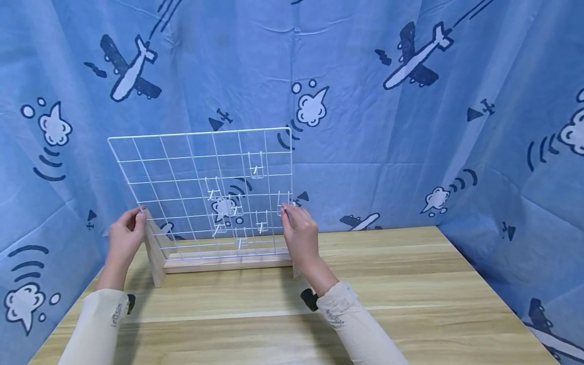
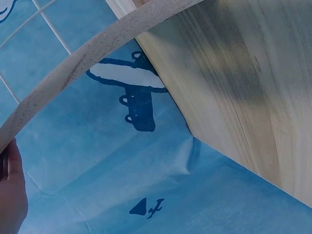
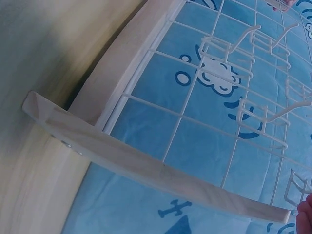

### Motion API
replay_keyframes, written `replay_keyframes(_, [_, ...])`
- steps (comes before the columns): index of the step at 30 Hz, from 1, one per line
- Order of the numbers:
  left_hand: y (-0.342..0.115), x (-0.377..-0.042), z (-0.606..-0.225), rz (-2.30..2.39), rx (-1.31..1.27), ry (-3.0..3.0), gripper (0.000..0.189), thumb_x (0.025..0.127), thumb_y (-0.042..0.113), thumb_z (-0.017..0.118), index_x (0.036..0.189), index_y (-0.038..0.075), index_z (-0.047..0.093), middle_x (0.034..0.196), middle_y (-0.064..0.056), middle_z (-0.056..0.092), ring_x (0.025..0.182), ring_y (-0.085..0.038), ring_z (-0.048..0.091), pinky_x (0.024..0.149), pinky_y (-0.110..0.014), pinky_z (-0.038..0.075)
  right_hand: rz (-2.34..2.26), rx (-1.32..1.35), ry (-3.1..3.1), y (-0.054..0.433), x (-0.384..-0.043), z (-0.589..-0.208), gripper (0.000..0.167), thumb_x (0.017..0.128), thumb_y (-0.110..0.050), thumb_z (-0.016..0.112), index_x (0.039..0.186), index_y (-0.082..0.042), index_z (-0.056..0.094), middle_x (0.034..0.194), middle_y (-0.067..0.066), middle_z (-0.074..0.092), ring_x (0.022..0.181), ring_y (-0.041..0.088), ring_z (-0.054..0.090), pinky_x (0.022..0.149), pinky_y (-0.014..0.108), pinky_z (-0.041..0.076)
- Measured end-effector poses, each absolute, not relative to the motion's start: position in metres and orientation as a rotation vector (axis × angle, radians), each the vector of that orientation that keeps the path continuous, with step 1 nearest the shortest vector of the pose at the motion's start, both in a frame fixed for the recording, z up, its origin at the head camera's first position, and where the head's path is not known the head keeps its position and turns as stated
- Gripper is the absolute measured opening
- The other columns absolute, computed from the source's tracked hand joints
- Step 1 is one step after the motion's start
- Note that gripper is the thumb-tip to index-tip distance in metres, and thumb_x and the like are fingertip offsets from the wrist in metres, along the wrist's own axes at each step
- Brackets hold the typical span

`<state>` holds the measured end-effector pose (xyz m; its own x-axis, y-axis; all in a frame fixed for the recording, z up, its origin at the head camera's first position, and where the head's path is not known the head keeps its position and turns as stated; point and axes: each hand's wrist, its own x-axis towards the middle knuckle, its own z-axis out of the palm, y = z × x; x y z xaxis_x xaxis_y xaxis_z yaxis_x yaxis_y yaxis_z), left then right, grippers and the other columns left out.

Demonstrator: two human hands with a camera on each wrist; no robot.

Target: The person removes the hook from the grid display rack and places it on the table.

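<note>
A white wire grid panel (image 1: 182,177) leans back in a wooden stand (image 1: 228,263) on the table. My left hand (image 1: 125,235) grips the upper end of the stand's left side post (image 1: 155,253), beside the grid's edge. In the left wrist view, that hand (image 2: 12,190) shows only at the lower left corner. At the grid's right edge, my right hand (image 1: 301,230) pinches a white wire hook (image 3: 295,187), whose prong the fingers cover. Several more hooks hang on the grid, among them a high one (image 1: 256,170) and a low one (image 1: 240,243).
The wood-grain table (image 1: 388,294) extends in front of the stand and to its right. Blue curtains (image 1: 365,142) printed with planes and clouds stand behind and at both sides. A dark wrist device (image 1: 310,299) sits under the right sleeve.
</note>
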<state>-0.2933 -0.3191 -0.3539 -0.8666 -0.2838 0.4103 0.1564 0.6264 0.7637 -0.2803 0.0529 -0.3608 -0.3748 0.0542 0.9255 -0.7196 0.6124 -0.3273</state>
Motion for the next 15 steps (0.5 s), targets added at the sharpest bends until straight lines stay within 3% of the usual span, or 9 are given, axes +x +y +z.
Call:
replay_keyframes(4, [-0.318, -0.293, -0.354, -1.185, 0.109, -2.340, 0.047, 0.104, 0.027, 0.038, 0.139, -0.004, 0.046, 0.136, -0.023, 0.052, 0.118, -0.030, 0.051, 0.092, -0.013, 0.045, 0.937, 0.553, -1.778, 0.053, -0.280, -0.359, 0.015, 0.087, 0.003, 0.068, 0.101, 0.006, 0.071, 0.098, 0.018, 0.072, 0.091, 0.029, 0.067, 0.084, 0.035, 0.056])
replay_keyframes(15, [-0.314, -0.293, -0.353, -1.182, 0.151, -2.302, 0.044, 0.104, 0.024, 0.039, 0.136, -0.003, 0.049, 0.134, -0.019, 0.055, 0.111, -0.013, 0.054, 0.086, -0.007, 0.042, 0.945, 0.569, -1.761, 0.052, -0.280, -0.350, 0.015, 0.088, 0.003, 0.067, 0.101, 0.004, 0.071, 0.097, 0.016, 0.072, 0.087, 0.026, 0.067, 0.079, 0.033, 0.057])
